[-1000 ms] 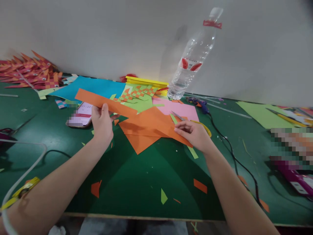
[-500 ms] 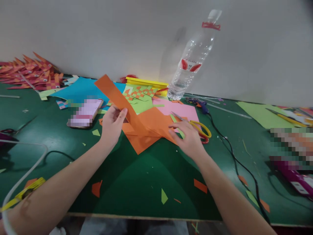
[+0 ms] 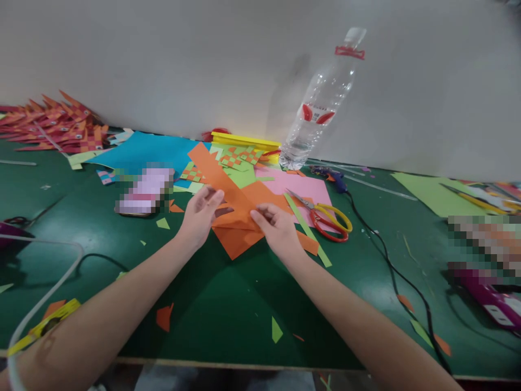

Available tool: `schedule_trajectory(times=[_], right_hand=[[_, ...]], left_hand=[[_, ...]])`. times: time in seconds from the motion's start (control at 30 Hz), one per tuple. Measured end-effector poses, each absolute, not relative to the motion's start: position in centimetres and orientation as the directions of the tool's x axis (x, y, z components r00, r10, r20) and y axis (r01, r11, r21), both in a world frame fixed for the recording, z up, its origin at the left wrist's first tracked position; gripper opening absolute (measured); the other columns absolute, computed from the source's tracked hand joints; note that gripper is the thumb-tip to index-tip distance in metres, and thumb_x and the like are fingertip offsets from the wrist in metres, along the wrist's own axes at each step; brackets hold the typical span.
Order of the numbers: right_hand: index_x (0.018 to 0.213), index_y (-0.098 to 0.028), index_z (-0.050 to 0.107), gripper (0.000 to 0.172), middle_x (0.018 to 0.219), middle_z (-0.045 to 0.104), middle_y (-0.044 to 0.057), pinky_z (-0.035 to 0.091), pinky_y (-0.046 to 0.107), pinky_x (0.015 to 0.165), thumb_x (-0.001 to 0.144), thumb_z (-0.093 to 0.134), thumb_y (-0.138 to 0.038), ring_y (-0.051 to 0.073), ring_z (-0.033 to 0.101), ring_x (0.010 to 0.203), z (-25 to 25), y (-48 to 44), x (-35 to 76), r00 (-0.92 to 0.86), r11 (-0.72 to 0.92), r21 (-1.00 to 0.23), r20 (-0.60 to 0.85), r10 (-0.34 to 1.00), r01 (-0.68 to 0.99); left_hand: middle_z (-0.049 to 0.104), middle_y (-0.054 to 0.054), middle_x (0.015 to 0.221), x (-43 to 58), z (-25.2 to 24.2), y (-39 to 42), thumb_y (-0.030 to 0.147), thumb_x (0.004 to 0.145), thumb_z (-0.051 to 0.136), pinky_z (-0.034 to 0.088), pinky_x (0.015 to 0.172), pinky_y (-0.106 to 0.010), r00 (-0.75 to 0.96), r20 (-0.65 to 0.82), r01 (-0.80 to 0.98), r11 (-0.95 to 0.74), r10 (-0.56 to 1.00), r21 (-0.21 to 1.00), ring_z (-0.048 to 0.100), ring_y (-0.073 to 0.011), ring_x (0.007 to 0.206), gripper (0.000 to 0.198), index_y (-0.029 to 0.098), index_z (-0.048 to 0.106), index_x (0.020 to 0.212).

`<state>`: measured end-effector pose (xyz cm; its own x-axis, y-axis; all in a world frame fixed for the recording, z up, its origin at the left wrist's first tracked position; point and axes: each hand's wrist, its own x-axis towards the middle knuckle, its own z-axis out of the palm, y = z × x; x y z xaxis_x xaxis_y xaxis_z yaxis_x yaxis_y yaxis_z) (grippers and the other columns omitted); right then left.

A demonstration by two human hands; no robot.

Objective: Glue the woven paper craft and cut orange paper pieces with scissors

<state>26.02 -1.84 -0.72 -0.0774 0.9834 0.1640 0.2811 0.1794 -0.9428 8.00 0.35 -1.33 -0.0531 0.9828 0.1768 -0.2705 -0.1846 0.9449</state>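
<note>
A long orange paper strip [image 3: 217,175] slants up to the left between my hands. My left hand [image 3: 201,214] grips its left side between thumb and fingers. At the strip's lower right end, my right hand [image 3: 277,225] pinches the paper with thumb and forefinger. Beneath lies more orange paper [image 3: 234,243], one corner pointing toward me. Scissors with yellow and red handles [image 3: 331,220] rest on pink paper [image 3: 319,190] to the right. A narrow green strip [image 3: 315,244] lies beside my right hand.
A leaning water bottle [image 3: 317,108] stands against the wall. The phone [image 3: 144,190] lies left of my hands. A glue gun [image 3: 336,179] trails its black cable [image 3: 382,244] down the right side. Red woven pieces [image 3: 61,125] are heaped at the back left.
My right hand has moved left from beside the scissors and now pinches the strip. The strip, still in my left hand, has shifted right and lower. The scissors and green strip show more fully.
</note>
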Motion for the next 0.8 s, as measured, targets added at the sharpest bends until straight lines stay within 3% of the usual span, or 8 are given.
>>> schedule_trajectory(times=[0.07, 0.17, 0.3, 0.37, 0.43, 0.5, 0.67, 0.8], right_hand=[[0.09, -0.019, 0.064, 0.027, 0.084, 0.071, 0.006, 0.054, 0.033, 0.071, 0.08, 0.061, -0.045, 0.019, 0.067, 0.078, -1.2, -1.4, 25.8, -0.044, 0.155, -0.968, 0.149, 0.988, 0.199], [0.091, -0.019, 0.065, 0.03, 0.078, 0.068, 0.003, 0.051, 0.032, 0.065, 0.082, 0.059, -0.047, 0.017, 0.063, 0.07, -2.0, -1.5, 25.8, -0.038, 0.133, -0.971, 0.127, 0.991, 0.201], [0.095, -0.021, 0.065, 0.028, 0.079, 0.067, 0.002, 0.048, 0.029, 0.064, 0.083, 0.059, -0.046, 0.015, 0.059, 0.067, -2.1, -2.0, 26.3, -0.062, 0.137, -0.973, 0.128, 0.99, 0.186], [0.098, -0.022, 0.062, 0.027, 0.069, 0.062, -0.002, 0.042, 0.026, 0.056, 0.084, 0.059, -0.045, 0.011, 0.052, 0.056, -1.8, -2.2, 26.5, -0.082, 0.123, -0.981, 0.112, 0.99, 0.15], [0.095, -0.023, 0.058, 0.025, 0.057, 0.051, -0.007, 0.034, 0.024, 0.048, 0.083, 0.06, -0.045, 0.009, 0.039, 0.045, -1.5, -2.3, 26.6, -0.093, 0.104, -0.985, 0.092, 0.991, 0.136], [0.087, -0.023, 0.055, 0.023, 0.055, 0.048, -0.008, 0.03, 0.024, 0.046, 0.082, 0.061, -0.044, 0.008, 0.035, 0.044, -1.3, -2.3, 26.7, -0.095, 0.109, -0.984, 0.096, 0.991, 0.142], [0.085, -0.021, 0.056, 0.019, 0.077, 0.064, 0.0, 0.037, 0.025, 0.054, 0.082, 0.06, -0.039, 0.011, 0.051, 0.059, -1.5, -2.3, 26.6, -0.095, 0.171, -0.964, 0.155, 0.983, 0.202], [0.086, -0.021, 0.057, 0.017, 0.08, 0.066, 0.001, 0.038, 0.025, 0.056, 0.083, 0.058, -0.038, 0.011, 0.053, 0.061, -1.7, -2.4, 26.6, -0.112, 0.182, -0.954, 0.159, 0.981, 0.239]], left_hand=[[0.065, -0.012, 0.115, 8.0, -1.1, 0.3, 0.046, 0.082, 0.065, 0.057, 0.083, -0.039, 0.063, 0.214, -0.255, -0.191, 0.975, 0.948, 0.066, -0.0243, 0.101, 0.036, 0.019, 0.058, 0.105], [0.06, -0.015, 0.127, 7.9, -0.7, 0.3, 0.04, 0.077, 0.071, 0.053, 0.092, -0.044, 0.262, 0.216, -0.17, -0.175, 0.941, 0.97, 0.059, -0.0292, 0.117, 0.05, 0.019, 0.057, 0.12], [0.054, -0.015, 0.136, 7.5, -0.6, 0.2, 0.034, 0.073, 0.075, 0.047, 0.1, -0.046, 0.465, 0.185, -0.025, -0.196, 0.866, 0.98, 0.052, -0.0298, 0.126, 0.065, 0.021, 0.051, 0.132], [0.052, -0.013, 0.139, 7.3, -0.7, 0.2, 0.032, 0.074, 0.076, 0.045, 0.104, -0.046, 0.535, 0.176, 0.008, -0.214, 0.826, 0.977, 0.049, -0.029, 0.129, 0.068, 0.022, 0.047, 0.135], [0.052, -0.012, 0.14, 7.2, -0.8, 0.2, 0.031, 0.076, 0.074, 0.044, 0.105, -0.046, 0.555, 0.173, 0.025, -0.224, 0.814, 0.974, 0.049, -0.0284, 0.129, 0.064, 0.022, 0.049, 0.134], [0.056, -0.011, 0.135, 7.2, -0.9, 0.2, 0.031, 0.076, 0.074, 0.045, 0.104, -0.045, 0.524, 0.18, 0.046, -0.239, 0.832, 0.97, 0.051, -0.0277, 0.126, 0.055, 0.021, 0.054, 0.127], [0.061, -0.009, 0.127, 7.4, -0.9, 0.3, 0.03, 0.07, 0.078, 0.051, 0.096, -0.041, 0.429, 0.158, 0.047, -0.197, 0.889, 0.979, 0.059, -0.0263, 0.117, 0.047, 0.02, 0.06, 0.112], [0.064, -0.01, 0.122, 7.5, -0.9, 0.3, 0.031, 0.068, 0.08, 0.052, 0.095, -0.04, 0.425, 0.171, 0.047, -0.21, 0.889, 0.977, 0.063, -0.0259, 0.11, 0.042, 0.018, 0.064, 0.104]])
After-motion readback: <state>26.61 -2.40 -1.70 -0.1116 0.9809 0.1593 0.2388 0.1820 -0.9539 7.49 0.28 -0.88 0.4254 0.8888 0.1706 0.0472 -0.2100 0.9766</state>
